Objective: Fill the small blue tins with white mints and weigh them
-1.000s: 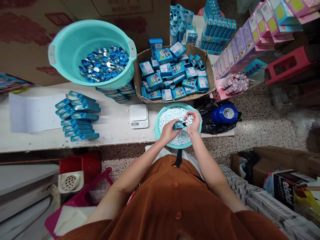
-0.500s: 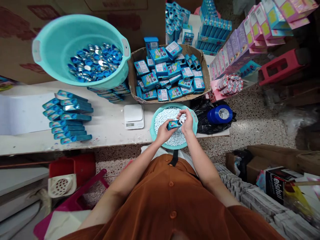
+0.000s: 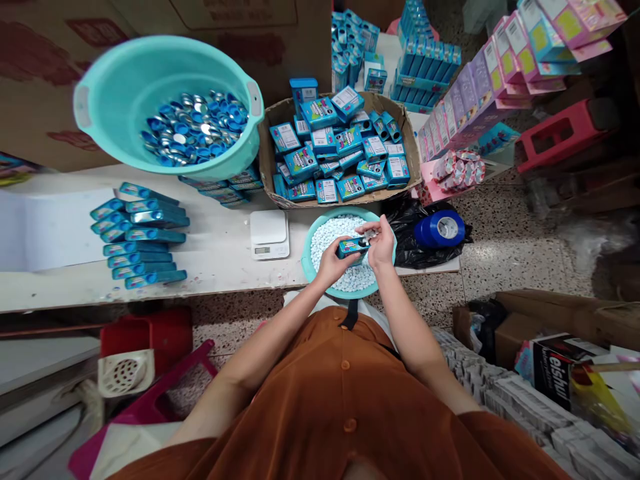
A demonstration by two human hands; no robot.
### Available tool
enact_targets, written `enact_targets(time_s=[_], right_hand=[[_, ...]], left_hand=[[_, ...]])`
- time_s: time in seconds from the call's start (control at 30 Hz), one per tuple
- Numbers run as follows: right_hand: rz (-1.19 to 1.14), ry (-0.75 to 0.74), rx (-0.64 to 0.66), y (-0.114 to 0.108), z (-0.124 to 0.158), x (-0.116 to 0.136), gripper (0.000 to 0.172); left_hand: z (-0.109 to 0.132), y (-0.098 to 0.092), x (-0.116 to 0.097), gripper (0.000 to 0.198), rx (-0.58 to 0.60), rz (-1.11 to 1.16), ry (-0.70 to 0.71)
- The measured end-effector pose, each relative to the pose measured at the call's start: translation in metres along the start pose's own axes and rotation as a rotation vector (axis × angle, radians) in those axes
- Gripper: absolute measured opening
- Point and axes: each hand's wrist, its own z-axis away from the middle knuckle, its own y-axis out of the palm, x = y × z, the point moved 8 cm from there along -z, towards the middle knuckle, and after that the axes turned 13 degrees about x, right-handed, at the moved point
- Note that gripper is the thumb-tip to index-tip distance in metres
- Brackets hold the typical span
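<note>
My left hand [image 3: 334, 265] grips a small blue candy box [image 3: 352, 245] above a turquoise basin [image 3: 307, 248]. White candies [image 3: 331, 232], small and rounded, fill the basin. Cupped at the box's right end, my right hand [image 3: 383, 248] holds a few of the same candies against the opening. Its fingers partly cover that end, so how full the box is cannot be seen. Just left of the basin stands a white digital scale [image 3: 270, 235].
Behind the basin sits a carton [image 3: 267, 167] of blue boxes. A turquoise tub [image 3: 125, 127] of blue-and-silver caps stands at back left. Stacked blue boxes [image 3: 145, 233] lie on the white table [image 3: 220, 267]. Blue tape [image 3: 440, 229] rests on a black bag at right.
The box has tilted and shifted slightly right. My right hand has turned and come over its end, and fewer candies show in the palm.
</note>
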Motion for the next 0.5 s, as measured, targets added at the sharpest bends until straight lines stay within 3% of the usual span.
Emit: enact_targets(time_s=[0.13,0.33,0.5], right_hand=[[-0.016,-0.014,0.027,0.004,0.005,0.005,0.047],[-0.017,-0.021,0.064,0.01,0.007,0.001,0.042],[0.012,-0.021,0.051,0.011,0.012,-0.002,0.051]], left_hand=[[0.004,-0.005,-0.018,0.04,-0.013,-0.107,0.06],[0.007,-0.01,-0.021,0.04,-0.019,-0.1,0.06],[0.012,-0.011,-0.02,0.039,-0.027,-0.099,0.066]])
